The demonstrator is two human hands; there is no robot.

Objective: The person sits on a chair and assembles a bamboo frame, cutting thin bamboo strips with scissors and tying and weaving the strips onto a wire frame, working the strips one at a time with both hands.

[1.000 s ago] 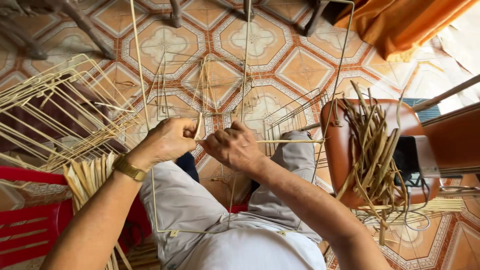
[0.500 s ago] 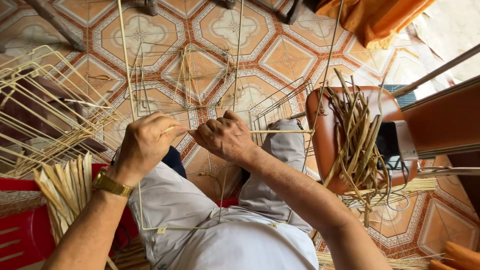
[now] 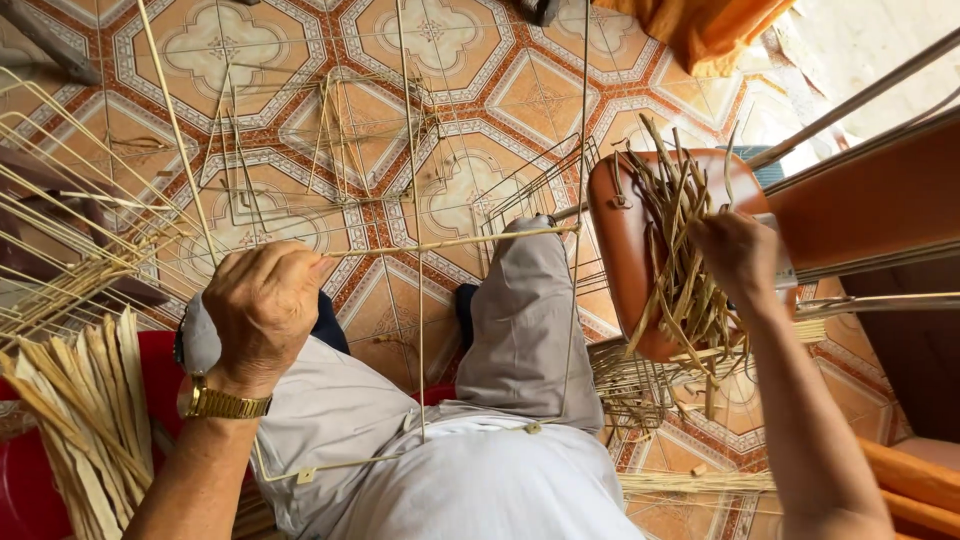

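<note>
Gripping: a thin bamboo frame point(image 3: 420, 300) is held over the lap, the left hand point(image 3: 262, 310) clenched on its crosswise stick.
Right hand point(image 3: 738, 255): laid on the bamboo strips point(image 3: 685, 260) heaped on the brown chair seat point(image 3: 625, 225); finger closure cannot be told.
Floor point(image 3: 520, 90): patterned tiles.

Thin bamboo-stick frame point(image 3: 420, 245) upright over lap; pale splints point(image 3: 685, 250) heaped on brown stool

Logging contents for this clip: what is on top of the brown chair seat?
A loose pile of pale strips lies on the chair seat. The right hand reaches into it, hiding the strips beneath and the seat's far side.
</note>
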